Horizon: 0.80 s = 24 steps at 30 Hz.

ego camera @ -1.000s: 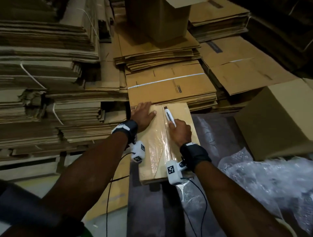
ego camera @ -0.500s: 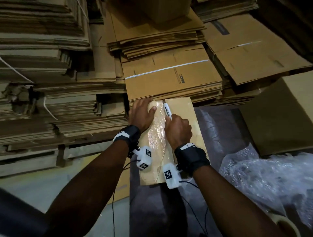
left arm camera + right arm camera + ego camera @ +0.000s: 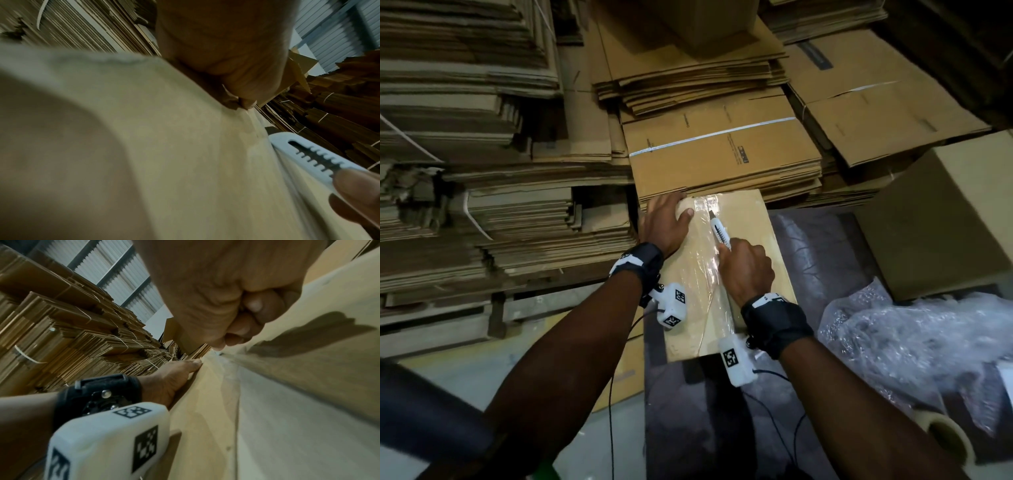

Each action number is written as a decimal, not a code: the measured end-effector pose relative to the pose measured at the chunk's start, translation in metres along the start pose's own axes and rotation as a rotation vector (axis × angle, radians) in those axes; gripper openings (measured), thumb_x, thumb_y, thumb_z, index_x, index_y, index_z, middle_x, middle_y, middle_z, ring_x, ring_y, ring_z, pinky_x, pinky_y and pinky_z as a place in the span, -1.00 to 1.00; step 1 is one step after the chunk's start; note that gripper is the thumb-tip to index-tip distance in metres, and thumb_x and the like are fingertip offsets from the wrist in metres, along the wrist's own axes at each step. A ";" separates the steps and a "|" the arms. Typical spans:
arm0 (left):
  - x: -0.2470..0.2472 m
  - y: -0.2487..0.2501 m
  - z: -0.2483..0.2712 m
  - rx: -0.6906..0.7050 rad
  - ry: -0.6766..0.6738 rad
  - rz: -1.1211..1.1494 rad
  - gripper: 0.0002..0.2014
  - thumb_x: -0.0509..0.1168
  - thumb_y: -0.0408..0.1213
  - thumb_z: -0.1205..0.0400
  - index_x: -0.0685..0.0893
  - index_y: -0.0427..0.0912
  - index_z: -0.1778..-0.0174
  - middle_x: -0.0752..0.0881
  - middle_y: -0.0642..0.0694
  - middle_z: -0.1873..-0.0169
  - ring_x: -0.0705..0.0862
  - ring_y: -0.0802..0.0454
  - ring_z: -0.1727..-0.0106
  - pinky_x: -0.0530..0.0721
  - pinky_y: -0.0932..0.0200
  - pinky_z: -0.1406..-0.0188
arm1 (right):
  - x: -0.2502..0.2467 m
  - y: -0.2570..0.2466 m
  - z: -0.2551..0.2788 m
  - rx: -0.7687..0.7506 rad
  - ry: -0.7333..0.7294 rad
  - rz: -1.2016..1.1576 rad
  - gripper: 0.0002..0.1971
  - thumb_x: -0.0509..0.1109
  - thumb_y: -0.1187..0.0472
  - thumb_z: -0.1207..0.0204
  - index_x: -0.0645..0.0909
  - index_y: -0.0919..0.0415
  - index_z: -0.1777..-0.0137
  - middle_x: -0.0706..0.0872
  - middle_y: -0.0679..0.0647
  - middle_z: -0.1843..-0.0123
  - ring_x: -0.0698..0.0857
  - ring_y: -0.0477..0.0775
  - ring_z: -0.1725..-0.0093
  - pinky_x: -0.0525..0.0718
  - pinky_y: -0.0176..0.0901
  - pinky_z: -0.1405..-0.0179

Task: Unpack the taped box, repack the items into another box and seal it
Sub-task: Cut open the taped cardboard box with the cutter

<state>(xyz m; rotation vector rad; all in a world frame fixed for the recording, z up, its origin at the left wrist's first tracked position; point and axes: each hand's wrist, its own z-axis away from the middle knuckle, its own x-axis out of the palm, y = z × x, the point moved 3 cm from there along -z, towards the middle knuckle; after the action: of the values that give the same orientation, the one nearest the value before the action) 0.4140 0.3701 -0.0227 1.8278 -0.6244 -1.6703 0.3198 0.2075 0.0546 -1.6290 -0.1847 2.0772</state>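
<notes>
Right grip point(image 3: 745, 270) holds a white knife point(image 3: 719, 232) on the taped box point(image 3: 753, 240); left grip point(image 3: 665, 224) presses flat on it.

You have two hands in view: your left hand point(image 3: 662, 224) and your right hand point(image 3: 744, 270), each wrist carrying one white camera unit, so two units. There is one taped box point(image 3: 763, 240) at the frame's centre and one white utility knife point(image 3: 719, 232) on it. One assembled box point(image 3: 941, 219) sits at the right edge, and part of another point(image 3: 709, 20) shows at top centre. One roll of tape point(image 3: 945, 437) lies at lower right, beside one heap of clear plastic wrap point(image 3: 914, 342). The flattened cartons point(image 3: 465, 137) stacked across the upper frame are too many to count.
</notes>
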 end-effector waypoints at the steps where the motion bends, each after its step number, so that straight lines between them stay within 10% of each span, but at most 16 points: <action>1: 0.000 -0.001 0.000 -0.002 -0.002 -0.003 -0.63 0.25 0.03 -0.67 0.58 0.09 -0.40 0.61 0.02 -0.40 0.43 -0.12 -0.51 0.45 -0.14 -0.39 | 0.000 0.001 0.003 0.006 -0.003 0.004 -0.60 0.20 -0.10 -0.77 0.65 0.16 -0.35 0.72 0.27 -0.21 0.71 0.40 -0.16 0.65 0.11 -0.08; 12: -0.007 0.005 0.007 0.035 -0.047 0.093 -0.57 0.25 -0.08 -0.72 0.54 -0.03 -0.52 0.55 -0.07 -0.47 0.37 -0.11 -0.57 0.40 -0.03 -0.51 | 0.001 0.032 0.045 0.028 -0.019 0.048 -0.61 0.21 -0.13 -0.76 0.66 0.15 -0.29 0.71 0.25 -0.19 0.70 0.38 -0.12 0.66 0.12 -0.09; 24: -0.007 0.020 0.083 0.229 -0.299 -0.294 -0.35 0.11 0.13 -0.74 0.18 -0.07 -0.72 -0.02 -0.06 -0.77 -0.24 -0.09 -0.76 -0.29 -0.45 -0.63 | 0.001 0.074 0.101 0.051 -0.005 0.077 -0.63 0.25 -0.12 -0.74 0.66 0.12 -0.29 0.71 0.28 -0.21 0.69 0.41 -0.18 0.62 0.08 -0.07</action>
<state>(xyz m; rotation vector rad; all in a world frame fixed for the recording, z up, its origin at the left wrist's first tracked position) 0.3314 0.3520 -0.0074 1.9161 -0.7227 -2.1723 0.2033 0.1625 0.0527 -1.6243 -0.0706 2.1257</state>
